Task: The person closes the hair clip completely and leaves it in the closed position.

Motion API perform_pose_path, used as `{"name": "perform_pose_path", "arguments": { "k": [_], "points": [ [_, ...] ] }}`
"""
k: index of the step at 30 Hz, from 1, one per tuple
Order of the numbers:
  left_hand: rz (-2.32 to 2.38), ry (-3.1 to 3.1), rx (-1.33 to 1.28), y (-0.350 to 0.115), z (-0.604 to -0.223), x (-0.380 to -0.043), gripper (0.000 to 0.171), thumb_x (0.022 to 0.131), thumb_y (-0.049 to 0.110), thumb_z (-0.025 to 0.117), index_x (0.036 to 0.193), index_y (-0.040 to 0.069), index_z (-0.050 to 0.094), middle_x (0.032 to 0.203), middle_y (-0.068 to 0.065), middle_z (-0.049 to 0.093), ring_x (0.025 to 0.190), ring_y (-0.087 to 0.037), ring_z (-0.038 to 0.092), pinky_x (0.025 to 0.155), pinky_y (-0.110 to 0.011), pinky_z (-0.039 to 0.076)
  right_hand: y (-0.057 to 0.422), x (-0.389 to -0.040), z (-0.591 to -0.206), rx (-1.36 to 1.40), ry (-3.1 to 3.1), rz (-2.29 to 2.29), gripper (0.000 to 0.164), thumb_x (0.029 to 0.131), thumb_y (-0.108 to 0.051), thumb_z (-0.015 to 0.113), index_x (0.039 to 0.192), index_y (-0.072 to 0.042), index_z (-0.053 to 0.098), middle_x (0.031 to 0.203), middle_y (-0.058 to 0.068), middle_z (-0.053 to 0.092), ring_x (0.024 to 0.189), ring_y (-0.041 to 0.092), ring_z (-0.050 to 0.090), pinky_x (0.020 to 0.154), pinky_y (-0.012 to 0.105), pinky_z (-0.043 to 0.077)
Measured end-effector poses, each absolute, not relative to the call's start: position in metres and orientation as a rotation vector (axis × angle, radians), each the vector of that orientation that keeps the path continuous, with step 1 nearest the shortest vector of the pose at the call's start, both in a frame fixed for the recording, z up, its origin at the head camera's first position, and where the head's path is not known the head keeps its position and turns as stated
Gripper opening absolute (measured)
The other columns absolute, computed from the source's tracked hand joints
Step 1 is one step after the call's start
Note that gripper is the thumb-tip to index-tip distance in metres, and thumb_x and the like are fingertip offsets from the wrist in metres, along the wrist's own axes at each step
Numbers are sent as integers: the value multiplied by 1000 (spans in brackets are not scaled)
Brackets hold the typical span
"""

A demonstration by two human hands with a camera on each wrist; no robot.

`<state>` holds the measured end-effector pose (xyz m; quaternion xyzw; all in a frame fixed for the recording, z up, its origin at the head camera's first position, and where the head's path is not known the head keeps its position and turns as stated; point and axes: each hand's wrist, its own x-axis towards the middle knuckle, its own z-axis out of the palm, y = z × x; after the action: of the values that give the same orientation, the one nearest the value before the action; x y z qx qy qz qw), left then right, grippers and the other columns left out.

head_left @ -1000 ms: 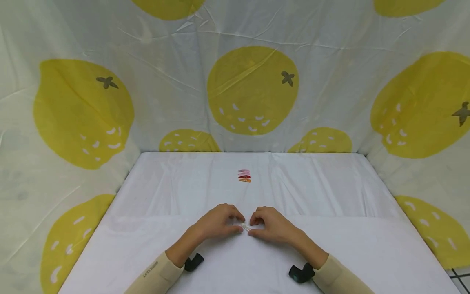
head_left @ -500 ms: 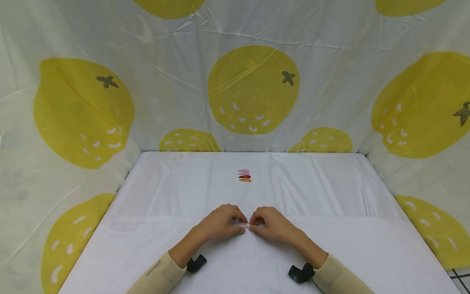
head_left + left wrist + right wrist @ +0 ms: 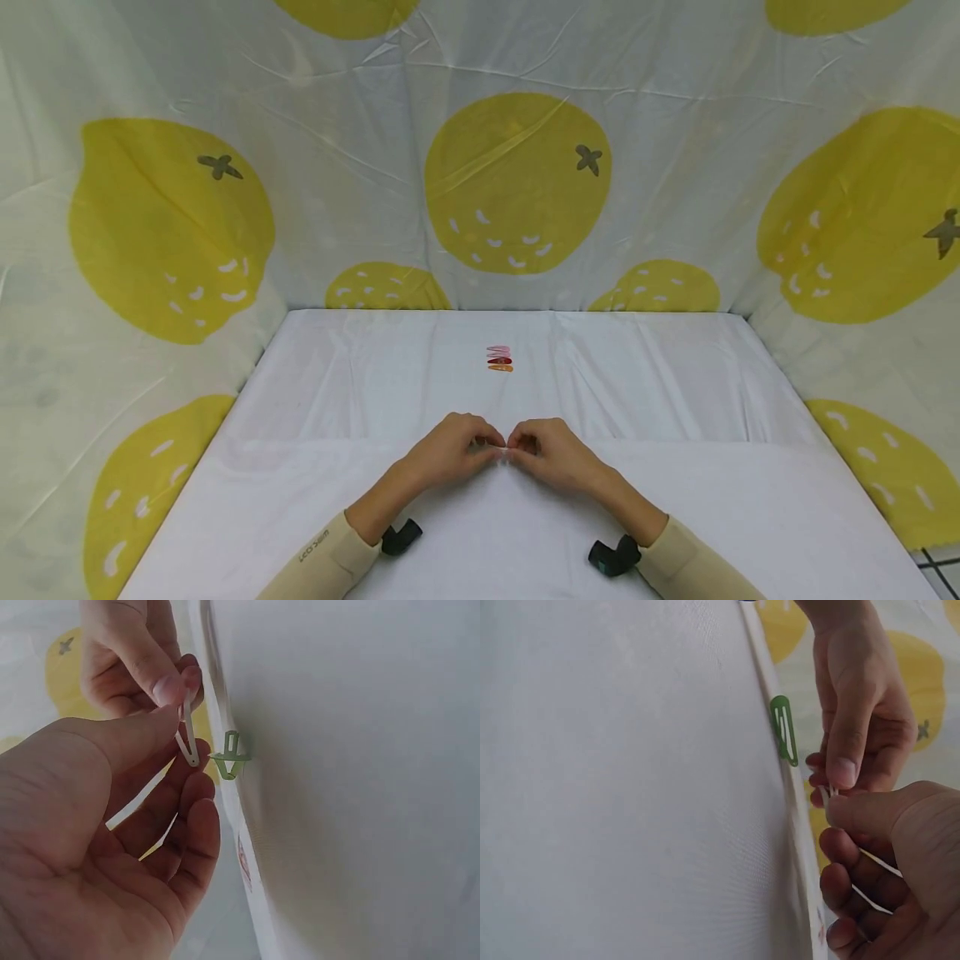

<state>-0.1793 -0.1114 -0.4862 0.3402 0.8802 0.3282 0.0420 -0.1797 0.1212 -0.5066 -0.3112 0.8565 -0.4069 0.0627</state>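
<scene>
Between my two hands is a small white snap hair clip (image 3: 194,760), held clear in front of the fingers. My left hand (image 3: 453,450) pinches it between thumb and forefinger. My right hand (image 3: 558,454) pinches its other end, fingertips right against those of the left. In the right wrist view only a sliver of the white clip (image 3: 825,796) shows; the thumbs hide the rest. A green hair clip (image 3: 784,731) with slots shows beside the hands at the edge of the white surface.
Farther back on the white-covered table (image 3: 637,383) lies a short column of hair clips: pink ones (image 3: 498,351), a red one (image 3: 499,361) and an orange one (image 3: 500,368). A lemon-print curtain (image 3: 667,183) rises behind and at both sides.
My hands have drawn closer together and their fingertips have shifted slightly away from me. The white hair clip, slanting between them earlier, is now mostly covered by fingers in the head view.
</scene>
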Motion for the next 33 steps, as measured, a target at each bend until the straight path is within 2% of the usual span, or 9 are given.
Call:
{"name": "perform_pose_path", "arguments": {
  "k": [7, 13, 20, 25, 29, 33],
  "points": [
    [1055, 2732, 984, -112, -485, -182, 11, 97, 18, 73, 105, 15, 80, 92, 7, 77, 81, 2, 65, 75, -21, 55, 122, -182, -506, -1006, 2663, -1280, 13, 92, -15, 79, 101, -21, 72, 87, -13, 67, 77, 3, 60, 72, 23, 54],
    [1113, 2752, 991, -112, -481, -184, 13, 99, 23, 72, 106, 15, 79, 92, 7, 78, 79, 1, 66, 75, -22, 56, 124, -185, -503, -1123, 2756, -1316, 17, 90, -12, 80, 104, -18, 74, 96, -8, 71, 81, 11, 63, 74, 29, 56],
    [1200, 2772, 941, -111, -480, -188, 11, 99, 24, 71, 103, 17, 78, 88, 4, 77, 76, 1, 66, 72, -21, 56, 125, -188, -501, -1175, 2842, -1335, 16, 89, -11, 82, 103, -16, 77, 94, -8, 74, 79, 7, 60, 72, 27, 55],
    [1234, 2790, 864, -109, -480, -191, 10, 98, 26, 72, 103, 20, 77, 85, 6, 76, 74, 0, 65, 70, -21, 55, 124, -192, -499, -1165, 2910, -1314, 15, 90, -11, 80, 102, -17, 78, 92, -10, 73, 77, 11, 61, 70, 26, 54],
    [1281, 2762, 834, -107, -479, -193, 16, 94, 22, 77, 109, 15, 77, 96, 5, 78, 82, -2, 70, 76, -21, 58, 123, -194, -497, -1107, 2946, -1299, 11, 91, -12, 79, 102, -15, 79, 90, -10, 73, 77, 13, 61, 68, 26, 54],
    [1293, 2752, 847, -106, -478, -195, 25, 90, 17, 81, 113, 9, 76, 99, 0, 78, 83, -5, 71, 77, -22, 59, 122, -195, -494, -1088, 2952, -1333, 10, 91, -10, 79, 102, -11, 80, 89, -9, 74, 76, 13, 61, 67, 31, 55]
  ]
}}
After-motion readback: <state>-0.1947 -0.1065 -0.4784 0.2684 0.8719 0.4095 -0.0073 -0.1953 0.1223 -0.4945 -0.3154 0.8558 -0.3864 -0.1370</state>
